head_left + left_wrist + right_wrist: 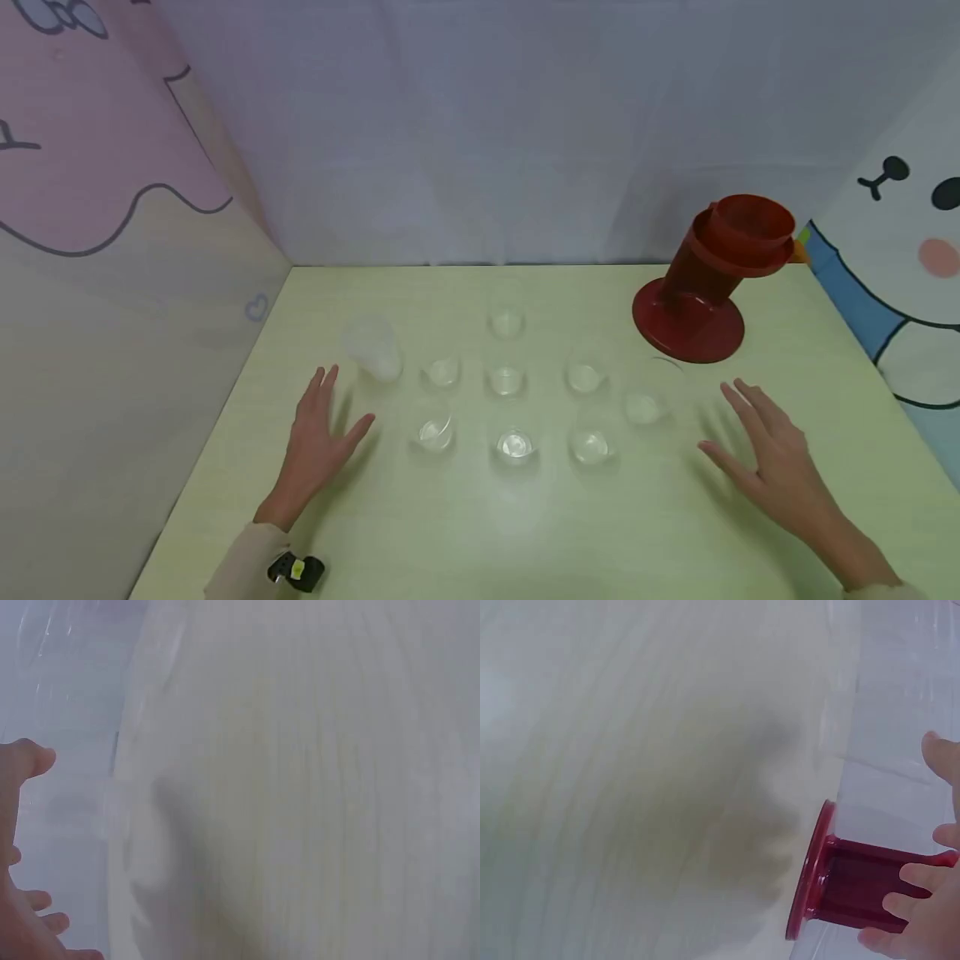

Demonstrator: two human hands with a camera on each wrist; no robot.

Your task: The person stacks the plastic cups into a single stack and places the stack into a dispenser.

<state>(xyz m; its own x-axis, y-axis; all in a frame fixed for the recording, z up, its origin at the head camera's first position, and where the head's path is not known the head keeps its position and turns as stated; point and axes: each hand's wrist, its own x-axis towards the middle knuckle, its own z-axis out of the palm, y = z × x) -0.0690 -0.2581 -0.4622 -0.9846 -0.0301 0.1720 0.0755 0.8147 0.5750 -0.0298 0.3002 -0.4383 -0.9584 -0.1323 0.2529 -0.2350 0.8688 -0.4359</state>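
Head cam: L hand (317, 450) spread, whitish cup (375, 350) at 1 o'clock; R hand (780, 462) also spread, red stand (708, 268) approx 11, nearest clear cup (645, 407) approx 10

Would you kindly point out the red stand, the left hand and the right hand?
Red stand (703, 268): head view, on its tube.
Left hand (315, 443): head view, mid-hand.
Right hand (778, 460): head view, mid-hand.
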